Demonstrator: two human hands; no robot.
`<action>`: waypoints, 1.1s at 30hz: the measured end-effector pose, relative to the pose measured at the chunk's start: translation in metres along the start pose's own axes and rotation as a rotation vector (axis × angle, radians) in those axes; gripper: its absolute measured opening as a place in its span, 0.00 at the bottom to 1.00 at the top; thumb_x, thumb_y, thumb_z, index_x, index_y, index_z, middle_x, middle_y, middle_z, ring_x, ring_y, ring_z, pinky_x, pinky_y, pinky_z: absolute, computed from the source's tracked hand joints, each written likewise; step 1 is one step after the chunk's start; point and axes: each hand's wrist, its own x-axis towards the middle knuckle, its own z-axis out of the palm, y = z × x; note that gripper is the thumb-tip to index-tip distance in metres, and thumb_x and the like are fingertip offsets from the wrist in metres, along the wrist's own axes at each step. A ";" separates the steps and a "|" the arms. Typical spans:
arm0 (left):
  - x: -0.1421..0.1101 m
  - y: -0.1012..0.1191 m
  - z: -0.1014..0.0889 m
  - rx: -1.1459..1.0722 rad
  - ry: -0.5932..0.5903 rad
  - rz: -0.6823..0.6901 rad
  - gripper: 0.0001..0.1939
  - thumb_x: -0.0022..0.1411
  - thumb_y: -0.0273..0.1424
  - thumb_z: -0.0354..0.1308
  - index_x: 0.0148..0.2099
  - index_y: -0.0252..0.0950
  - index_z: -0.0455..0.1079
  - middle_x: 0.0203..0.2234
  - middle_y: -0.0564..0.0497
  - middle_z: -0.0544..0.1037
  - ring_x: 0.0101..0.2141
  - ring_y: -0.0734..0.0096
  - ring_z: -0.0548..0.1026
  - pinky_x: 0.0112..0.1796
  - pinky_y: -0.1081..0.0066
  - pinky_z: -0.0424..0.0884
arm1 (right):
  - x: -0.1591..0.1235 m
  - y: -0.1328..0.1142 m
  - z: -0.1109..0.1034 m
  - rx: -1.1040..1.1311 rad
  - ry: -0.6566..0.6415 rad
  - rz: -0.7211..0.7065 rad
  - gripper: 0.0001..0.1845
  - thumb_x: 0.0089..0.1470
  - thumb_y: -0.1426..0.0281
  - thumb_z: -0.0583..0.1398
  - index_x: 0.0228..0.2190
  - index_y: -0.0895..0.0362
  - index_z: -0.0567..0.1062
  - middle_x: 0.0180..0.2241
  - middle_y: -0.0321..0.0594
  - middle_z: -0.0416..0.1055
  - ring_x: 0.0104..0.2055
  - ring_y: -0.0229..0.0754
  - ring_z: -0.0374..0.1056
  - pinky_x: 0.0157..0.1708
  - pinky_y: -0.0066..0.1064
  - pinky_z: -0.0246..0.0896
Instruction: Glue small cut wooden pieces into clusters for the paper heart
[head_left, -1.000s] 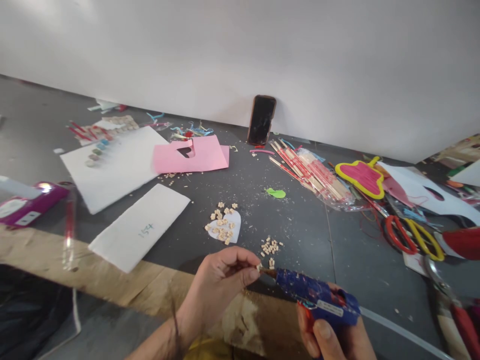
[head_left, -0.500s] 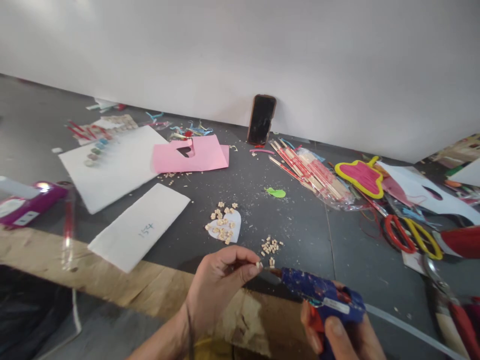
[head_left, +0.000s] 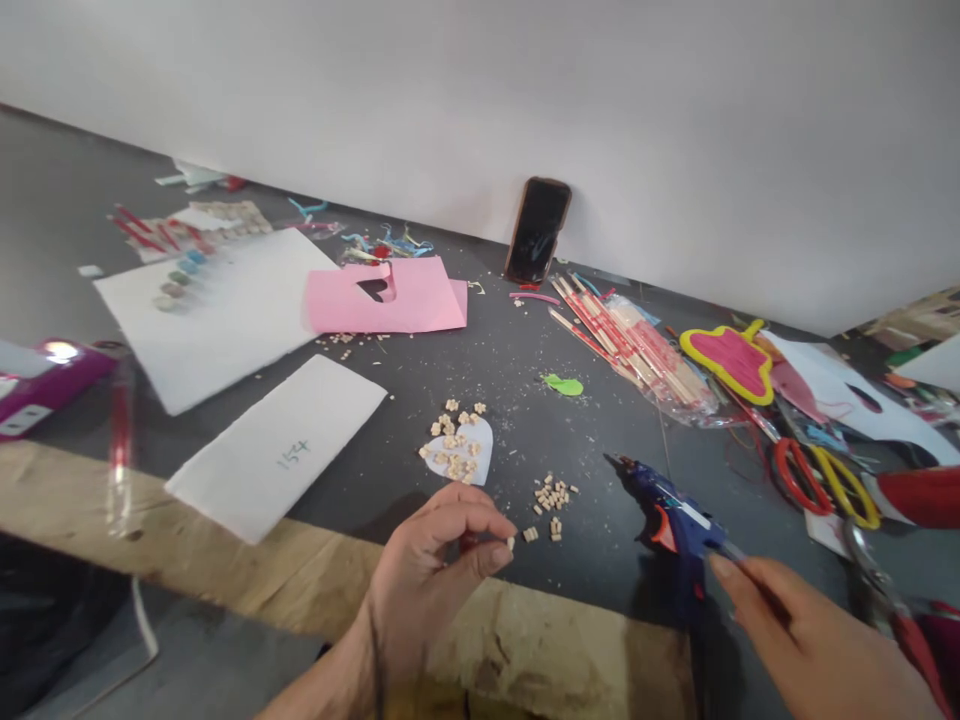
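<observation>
My left hand [head_left: 442,560] pinches a small pale wooden piece [head_left: 511,544] between thumb and index finger, just above the table's front edge. My right hand [head_left: 817,630] is at the rear of the blue glue gun [head_left: 679,515], fingers apart and no longer wrapped around its handle. The glue gun lies on the dark table, nozzle pointing away and left. Beyond my left hand lies a white paper heart [head_left: 484,440], partly covered with small flower-shaped wooden clusters [head_left: 454,462]. A loose pile of short wooden bits [head_left: 553,493] sits between the heart and the gun.
A white card marked 154 [head_left: 281,450] and pink paper [head_left: 405,310] lie left. A phone [head_left: 538,230] leans against the wall. Bagged sticks [head_left: 645,350], a pink-and-yellow shape [head_left: 727,362] and scissors [head_left: 802,475] lie right. A green scrap [head_left: 562,385] sits mid-table.
The glue gun has moved right, away from the left hand, and now rests on the table. My right hand has let go of its handle. The left hand still pinches the small wooden piece.
</observation>
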 end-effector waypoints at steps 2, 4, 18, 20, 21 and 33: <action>0.000 -0.001 0.001 -0.018 -0.006 -0.023 0.04 0.53 0.24 0.61 0.31 0.36 0.76 0.28 0.51 0.71 0.29 0.73 0.68 0.29 0.75 0.64 | -0.008 -0.028 0.008 0.022 0.068 -0.253 0.11 0.54 0.59 0.57 0.32 0.50 0.76 0.26 0.38 0.77 0.23 0.44 0.72 0.21 0.31 0.63; 0.000 -0.001 0.001 -0.038 -0.011 -0.038 0.04 0.53 0.24 0.61 0.31 0.36 0.76 0.28 0.51 0.71 0.29 0.73 0.69 0.29 0.74 0.65 | -0.012 -0.059 0.022 0.099 0.098 -0.551 0.09 0.57 0.66 0.56 0.35 0.51 0.76 0.32 0.40 0.76 0.33 0.44 0.72 0.34 0.33 0.67; -0.003 -0.001 -0.008 -0.012 -0.022 -0.005 0.06 0.54 0.22 0.60 0.32 0.36 0.77 0.29 0.51 0.72 0.29 0.74 0.70 0.30 0.76 0.67 | -0.004 -0.110 0.052 0.347 -0.054 -0.578 0.07 0.56 0.72 0.59 0.35 0.51 0.77 0.35 0.40 0.75 0.39 0.45 0.65 0.38 0.35 0.63; -0.005 0.000 -0.005 0.006 -0.017 0.046 0.07 0.54 0.21 0.60 0.33 0.37 0.76 0.29 0.51 0.73 0.30 0.74 0.72 0.31 0.76 0.68 | -0.010 -0.114 0.047 0.579 -0.143 -0.388 0.05 0.55 0.69 0.60 0.35 0.51 0.76 0.33 0.38 0.74 0.36 0.42 0.67 0.35 0.30 0.64; -0.005 0.001 -0.003 0.013 -0.014 0.082 0.08 0.55 0.20 0.60 0.33 0.37 0.76 0.29 0.52 0.73 0.31 0.74 0.73 0.31 0.77 0.69 | -0.014 -0.115 0.045 0.692 -0.206 -0.260 0.05 0.55 0.67 0.60 0.34 0.51 0.76 0.33 0.37 0.74 0.34 0.41 0.68 0.33 0.28 0.64; -0.009 0.018 0.019 0.220 0.032 0.400 0.12 0.55 0.17 0.57 0.35 0.39 0.76 0.29 0.52 0.74 0.30 0.74 0.77 0.31 0.79 0.74 | -0.042 -0.130 0.043 1.435 -0.474 0.352 0.16 0.46 0.56 0.66 0.27 0.58 0.75 0.20 0.31 0.60 0.22 0.31 0.50 0.22 0.23 0.44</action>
